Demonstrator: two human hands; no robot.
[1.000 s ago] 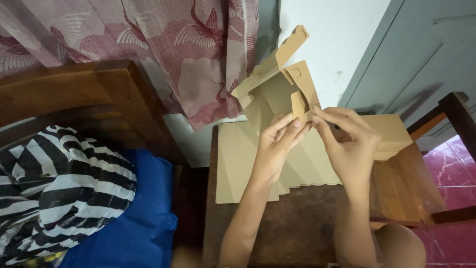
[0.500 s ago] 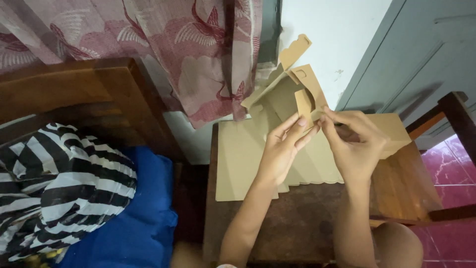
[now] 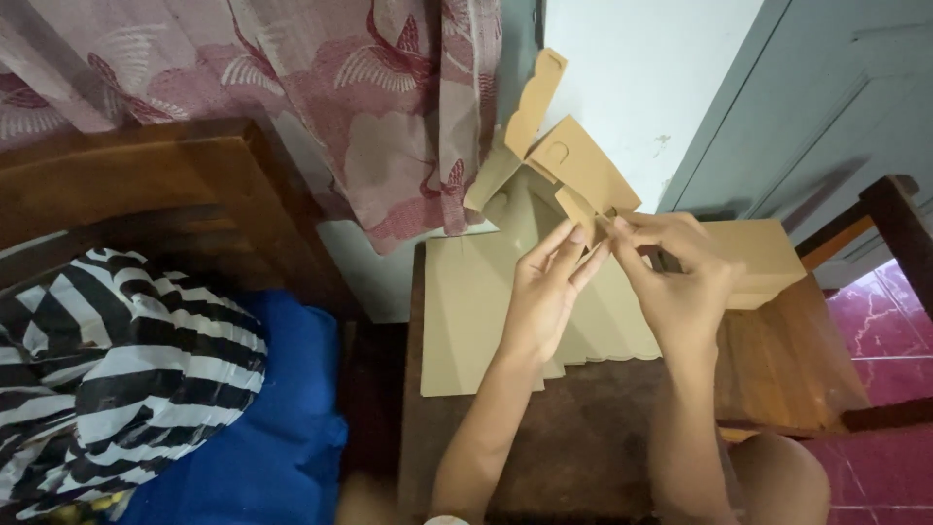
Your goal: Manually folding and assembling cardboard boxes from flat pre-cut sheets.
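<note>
A tan cardboard box blank (image 3: 569, 165), partly folded with flaps sticking up, is held above a small wooden table (image 3: 583, 457). My left hand (image 3: 544, 292) pinches its lower flap from the left with fingers extended. From the right, my right hand (image 3: 680, 277) grips the same flap edge. The fingertips of both hands meet at the flap. Under the hands lies a stack of flat tan cardboard sheets (image 3: 476, 311). A folded tan box (image 3: 753, 258) sits at the right, behind my right hand.
A pink patterned curtain (image 3: 369, 97) hangs behind the table. A black-and-white striped cloth (image 3: 107, 389) lies on blue fabric (image 3: 262, 447) at the left, below a wooden frame (image 3: 155, 175). A grey door (image 3: 836, 97) and a wooden chair arm (image 3: 894, 233) stand at the right, above the red floor.
The box blank has turned and risen slightly, its flaps now spread wider. Both hands stay pinched on its lower flap.
</note>
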